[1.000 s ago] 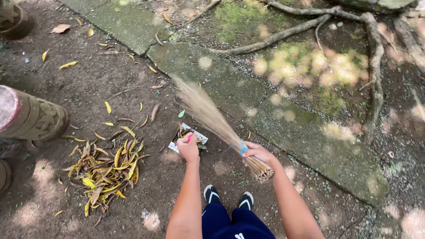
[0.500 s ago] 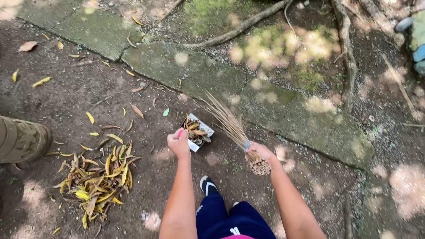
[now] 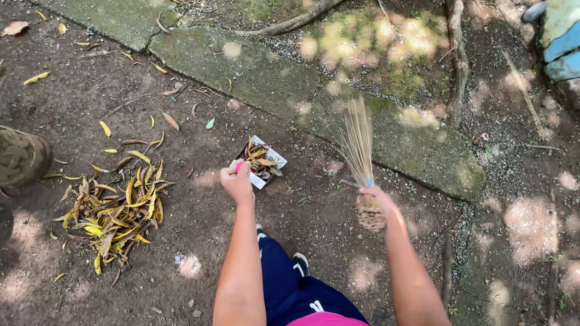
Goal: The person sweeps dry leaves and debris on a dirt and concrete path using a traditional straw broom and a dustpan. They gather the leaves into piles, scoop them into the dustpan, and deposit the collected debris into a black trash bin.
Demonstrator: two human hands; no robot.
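Observation:
My left hand (image 3: 237, 183) grips the pink handle of a small white dustpan (image 3: 261, 162) that holds several dry brown leaves, just above the dirt ground. My right hand (image 3: 376, 200) holds a short stick broom (image 3: 359, 150) by its bound end, bristles pointing up and away from me over the edge of the stone slab (image 3: 417, 148). The broom is clear of the dustpan, to its right. A pile of yellow and brown leaves (image 3: 118, 206) lies on the dirt to the left of my left arm.
A mossy concrete curb (image 3: 199, 51) runs diagonally across the top. Tree roots (image 3: 457, 66) cross the soil beyond it. A brown boot (image 3: 21, 157) of another person stands at the left edge. Scattered leaves lie on the dirt. My dark shoes (image 3: 299, 264) are below.
The broom has swung off the dustpan to the right and now points upright. The dustpan with leaves stays in my left hand. The view has shifted slightly left and down.

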